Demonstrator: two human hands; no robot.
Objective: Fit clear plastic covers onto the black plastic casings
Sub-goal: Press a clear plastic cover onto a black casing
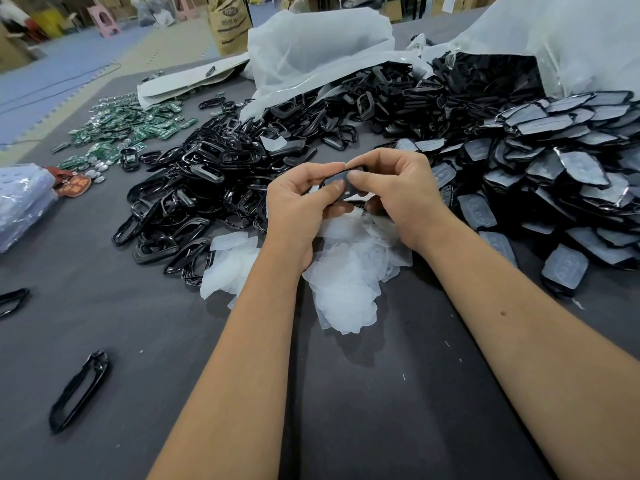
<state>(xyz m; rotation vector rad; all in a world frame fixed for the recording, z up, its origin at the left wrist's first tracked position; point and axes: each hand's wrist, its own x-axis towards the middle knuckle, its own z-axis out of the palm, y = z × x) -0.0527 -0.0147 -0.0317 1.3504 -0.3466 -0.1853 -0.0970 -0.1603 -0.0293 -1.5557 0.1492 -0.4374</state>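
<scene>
2 hands meet over the table's middle: the left hand [304, 195] at 9 o'clock and the right hand [398, 188] at 3 o'clock both pinch 1 black casing [341, 180], thumbs pressing its face, its long axis running from 9 to 3, equally near both; whether a cover already sits in it I cannot tell. Bare casings [207, 188] heap at 10 o'clock, clear covers [343, 289] lie at 6 just under the wrists, fitted pieces [571, 174] pile at 2, all on the dark grey table [346, 393]. Beyond, at 12, white bags [311, 46] and a storeroom floor.
</scene>
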